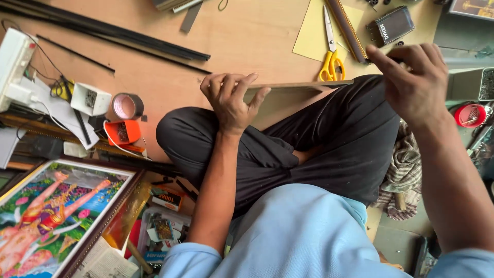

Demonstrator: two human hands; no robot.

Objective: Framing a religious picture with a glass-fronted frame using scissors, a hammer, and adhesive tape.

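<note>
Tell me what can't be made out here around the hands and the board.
Head view:
- Thin board: near end hidden behind left hand; faces unseen, edge-on.
- Right hand: fingertips blurred; any held item unclear.
- Scissors: lower handles hidden behind the board.
- Framed picture: cut off by left edge.

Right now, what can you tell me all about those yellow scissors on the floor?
The scissors have bright yellow plastic-looking loop handles and long silvery metal blades. They are shut, lying flat with the blades pointing away from the person and the handles nearest. They rest partly on a pale yellow sheet on the wooden floor, beside a patterned frame strip. Neither hand touches them.
</note>
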